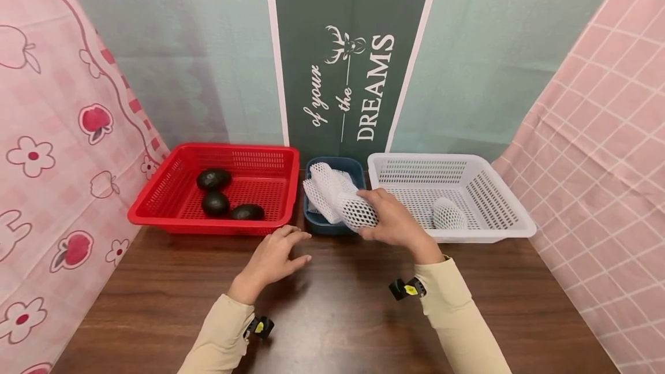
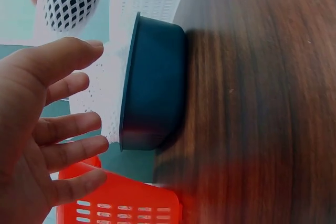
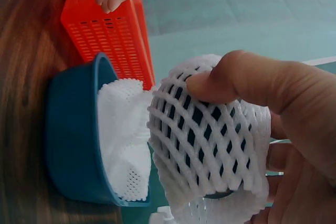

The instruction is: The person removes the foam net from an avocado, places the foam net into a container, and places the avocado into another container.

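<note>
My right hand [image 1: 391, 218] grips an avocado in a white foam net [image 3: 202, 129], its dark skin showing through the mesh. The thumb presses on the net in the right wrist view. Below and left of it, a blue basin [image 1: 332, 228] holds several white foam nets [image 3: 123, 140]. My left hand [image 1: 275, 254] hangs with its fingers spread, holding nothing, near the front of the red basket [image 1: 208, 225]. Inside that basket lie three bare avocados [image 1: 215, 204]. One netted avocado [image 1: 448, 214] rests in the white basket [image 1: 470, 235] on the right.
The baskets and the basin stand in a row on a brown wooden table [image 1: 332, 316]. Behind them hangs a green curtain [image 1: 208, 51]. A pink patterned cloth [image 1: 57, 160] borders the left side, a pink checked cloth [image 1: 602, 160] the right.
</note>
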`<state>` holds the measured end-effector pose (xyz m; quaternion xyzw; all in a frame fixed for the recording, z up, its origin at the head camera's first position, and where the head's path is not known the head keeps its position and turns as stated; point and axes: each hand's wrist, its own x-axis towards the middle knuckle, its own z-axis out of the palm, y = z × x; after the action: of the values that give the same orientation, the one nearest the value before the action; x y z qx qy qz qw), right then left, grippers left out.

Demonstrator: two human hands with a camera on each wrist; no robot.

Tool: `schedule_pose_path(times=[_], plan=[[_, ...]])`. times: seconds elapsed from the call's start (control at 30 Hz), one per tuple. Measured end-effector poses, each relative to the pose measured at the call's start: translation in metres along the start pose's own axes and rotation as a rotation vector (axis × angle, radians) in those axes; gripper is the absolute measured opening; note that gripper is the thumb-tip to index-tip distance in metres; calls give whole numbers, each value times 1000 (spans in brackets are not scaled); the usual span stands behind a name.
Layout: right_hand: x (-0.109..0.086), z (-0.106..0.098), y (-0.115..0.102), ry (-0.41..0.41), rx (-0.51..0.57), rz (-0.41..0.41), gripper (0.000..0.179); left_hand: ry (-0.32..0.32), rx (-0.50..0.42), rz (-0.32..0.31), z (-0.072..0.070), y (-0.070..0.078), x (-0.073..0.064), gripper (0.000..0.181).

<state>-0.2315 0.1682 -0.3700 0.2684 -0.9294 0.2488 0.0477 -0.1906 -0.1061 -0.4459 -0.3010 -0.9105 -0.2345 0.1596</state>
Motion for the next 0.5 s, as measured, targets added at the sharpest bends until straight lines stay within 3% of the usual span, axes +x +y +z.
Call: schedule_pose_path(times=[0.5], plan=[[-4,24,-1,-44,-10,-27,71,-31,95,-48,-2,-8,-17,41]])
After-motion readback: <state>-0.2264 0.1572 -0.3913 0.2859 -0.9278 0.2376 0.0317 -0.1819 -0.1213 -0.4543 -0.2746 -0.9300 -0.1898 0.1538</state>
